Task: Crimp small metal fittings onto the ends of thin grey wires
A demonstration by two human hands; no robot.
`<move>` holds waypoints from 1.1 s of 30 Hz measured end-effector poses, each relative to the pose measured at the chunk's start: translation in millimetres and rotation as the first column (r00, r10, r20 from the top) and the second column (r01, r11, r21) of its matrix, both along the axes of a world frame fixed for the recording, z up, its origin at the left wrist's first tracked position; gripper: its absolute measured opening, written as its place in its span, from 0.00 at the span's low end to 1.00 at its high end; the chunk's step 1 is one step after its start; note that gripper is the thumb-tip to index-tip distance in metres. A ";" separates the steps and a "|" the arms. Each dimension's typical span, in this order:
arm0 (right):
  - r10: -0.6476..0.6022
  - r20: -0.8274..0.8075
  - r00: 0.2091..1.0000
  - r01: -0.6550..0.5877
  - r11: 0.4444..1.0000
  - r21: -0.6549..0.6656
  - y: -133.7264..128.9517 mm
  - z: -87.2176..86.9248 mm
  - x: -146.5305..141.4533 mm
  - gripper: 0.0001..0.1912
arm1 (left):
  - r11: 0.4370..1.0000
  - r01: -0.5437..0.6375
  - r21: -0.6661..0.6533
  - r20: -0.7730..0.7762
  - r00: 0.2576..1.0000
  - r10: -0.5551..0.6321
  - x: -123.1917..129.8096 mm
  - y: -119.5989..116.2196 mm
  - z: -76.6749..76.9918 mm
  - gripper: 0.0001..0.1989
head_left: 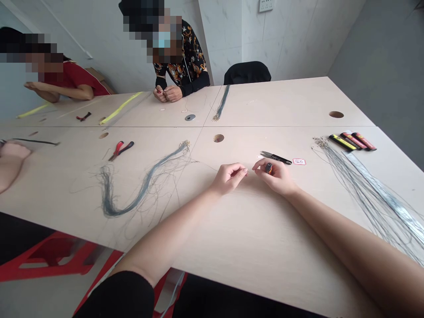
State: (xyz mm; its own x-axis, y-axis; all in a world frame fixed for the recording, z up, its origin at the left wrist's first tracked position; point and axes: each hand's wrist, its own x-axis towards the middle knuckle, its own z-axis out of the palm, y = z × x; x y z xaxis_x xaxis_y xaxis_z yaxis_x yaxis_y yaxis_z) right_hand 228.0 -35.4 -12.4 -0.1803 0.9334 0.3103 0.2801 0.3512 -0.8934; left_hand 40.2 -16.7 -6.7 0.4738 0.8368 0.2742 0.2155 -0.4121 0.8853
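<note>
My left hand (232, 177) is closed in a pinch, with a thin grey cord running up to it from the left. The bit between its fingertips is too small to make out. Close beside it, my right hand (275, 176) is curled around a lighter (269, 168), whose dark end shows between the fingers. Just beyond the right hand lie black thread snips (276, 157) and a small red-edged label (299, 161). To the left, a bundle of grey-blue cords (145, 183) with small metal ends curves over the table.
On the right are several lighters (353, 141), another cord bundle (361, 190) and a shiny clear strip (391, 194). Red-and-black pliers (121, 150) lie at left. A cable hole (218, 138) pierces the table. Two people sit opposite; another person's arm (11, 163) rests at left.
</note>
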 end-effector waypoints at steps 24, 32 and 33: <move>0.024 0.060 0.998 -0.020 0.997 -0.076 0.4 3.2 -1.1 0.08 | 1.000 -0.006 0.019 -0.008 1.000 0.006 0.8 0.1 0.1 0.15; 0.042 0.058 0.997 -0.037 0.996 -0.077 2.4 2.1 -0.7 0.10 | 0.999 -0.008 0.035 -0.038 0.999 0.010 0.9 0.1 -0.7 0.16; 0.045 0.054 0.998 -0.040 0.996 -0.077 2.3 2.2 -0.6 0.10 | 0.999 -0.009 0.035 -0.042 0.999 0.010 0.8 0.2 -0.8 0.16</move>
State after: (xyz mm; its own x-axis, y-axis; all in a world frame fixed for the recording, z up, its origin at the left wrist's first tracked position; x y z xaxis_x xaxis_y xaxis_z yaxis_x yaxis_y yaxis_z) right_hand 227.4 -33.1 -10.1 -0.2354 0.9450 0.2269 0.3166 0.2953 -0.9014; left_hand 41.0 -16.5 -7.6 0.4778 0.8316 0.2833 0.2563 -0.4404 0.8605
